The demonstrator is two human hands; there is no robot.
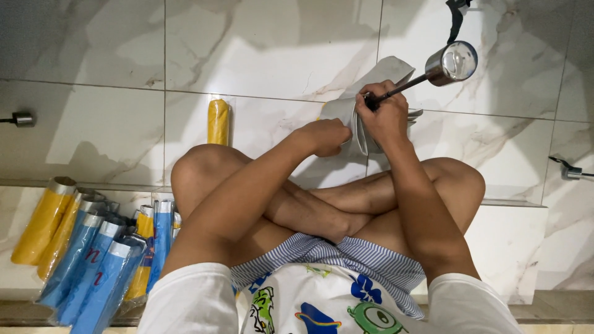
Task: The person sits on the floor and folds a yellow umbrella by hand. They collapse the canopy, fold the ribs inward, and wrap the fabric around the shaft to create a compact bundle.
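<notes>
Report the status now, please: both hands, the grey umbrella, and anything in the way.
Left hand gripping grey umbrella fabric. Right hand closed on its black shaft, silver handle pointing away. Yellow umbrella lies apart on floor; nothing in the way.

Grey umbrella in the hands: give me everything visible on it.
The grey umbrella is folded, its silvery-grey fabric canopy gathered in pleats and lying over the pale marble floor ahead of the crossed legs. A thin dark shaft runs up and right to a shiny metallic cylindrical handle. The right hand grips it where shaft meets canopy; the left hand pinches the fabric lower down. Its far tip is hidden.
</notes>
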